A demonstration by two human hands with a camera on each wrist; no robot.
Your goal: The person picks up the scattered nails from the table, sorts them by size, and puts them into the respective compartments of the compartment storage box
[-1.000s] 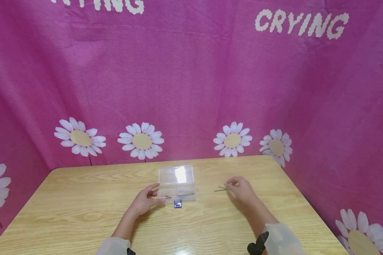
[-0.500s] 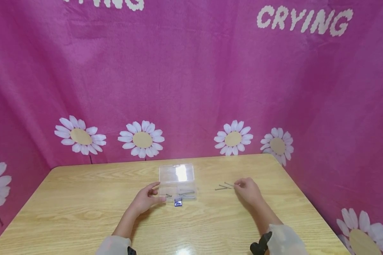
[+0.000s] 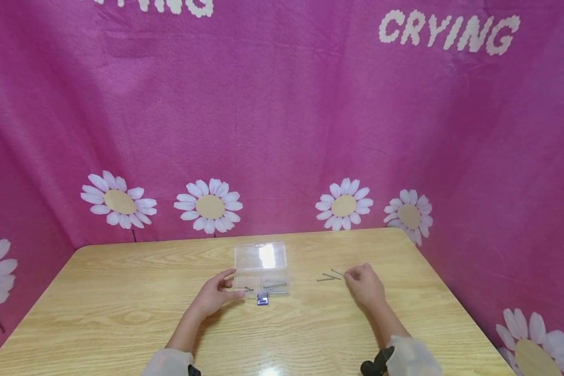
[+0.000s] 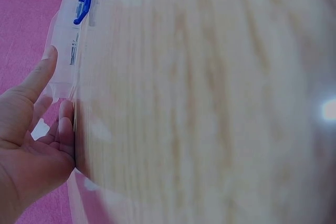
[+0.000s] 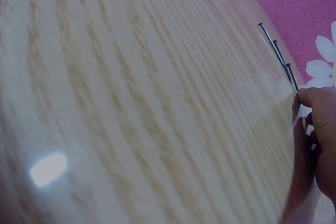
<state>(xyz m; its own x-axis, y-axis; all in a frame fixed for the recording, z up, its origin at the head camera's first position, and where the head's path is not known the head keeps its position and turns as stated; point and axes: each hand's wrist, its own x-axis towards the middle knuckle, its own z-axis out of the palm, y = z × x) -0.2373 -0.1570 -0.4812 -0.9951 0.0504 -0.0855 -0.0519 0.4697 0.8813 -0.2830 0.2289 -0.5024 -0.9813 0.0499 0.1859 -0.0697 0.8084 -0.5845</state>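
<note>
A clear plastic box (image 3: 260,275) with its lid raised stands on the table, a blue latch (image 3: 262,299) at its front. Several nails (image 3: 274,285) lie in its right compartment, with small dark screw-like pieces (image 3: 248,289) on the left. My left hand (image 3: 214,295) holds the box's left end, thumb at the front corner and fingers behind. To the right, my right hand (image 3: 365,284) pinches the end of a nail (image 3: 337,272) that lies on the table, its fingertips partly hiding it. Two more nails (image 3: 326,279) lie just left of it.
The wooden table (image 3: 282,334) reaches back to a pink cloth (image 3: 282,130) printed with daisies and letters. A bare stretch of tabletop lies between the box and the loose nails. Light glares off the lid and the front of the table.
My right hand has shifted right along the nail, so more of it shows, and then stays there. The nails on the table and the left hand on the box keep their places.
</note>
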